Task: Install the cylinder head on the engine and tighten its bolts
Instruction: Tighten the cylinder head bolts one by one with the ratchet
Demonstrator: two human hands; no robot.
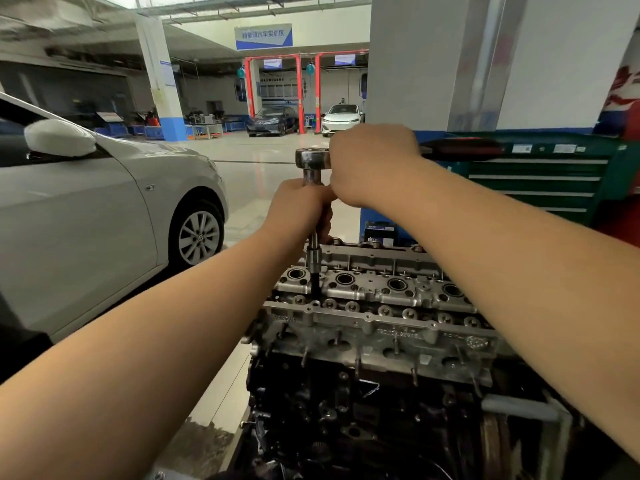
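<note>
Atop the engine sits the head, already seated on the block and lying across the view from lower left to upper right, its plug wells and cam bores open to the camera. Over its left end a ratchet stands upright on a long extension, whose dark tip drops into a bolt hole near the head's front edge.

The left hand is curled round the extension just below the ratchet, probably to keep the shaft plumb so the bit stays square in the bolt and does not slip out under load. The right hand is closed over the ratchet's handle close to its chrome end; the handle itself is hidden under the fist and forearm, so how far it reaches I cannot say. Both arms are stretched well forward, which suggests a steady pull, not a quick spin.

Judging by the tool set in one hole at the left end, the job is at the bolt-tightening stage, with the other bolts along the row likely to follow in turn.

Behind the engine stands a green tool chest; a silver car is parked to the left, well apart from the work.
</note>
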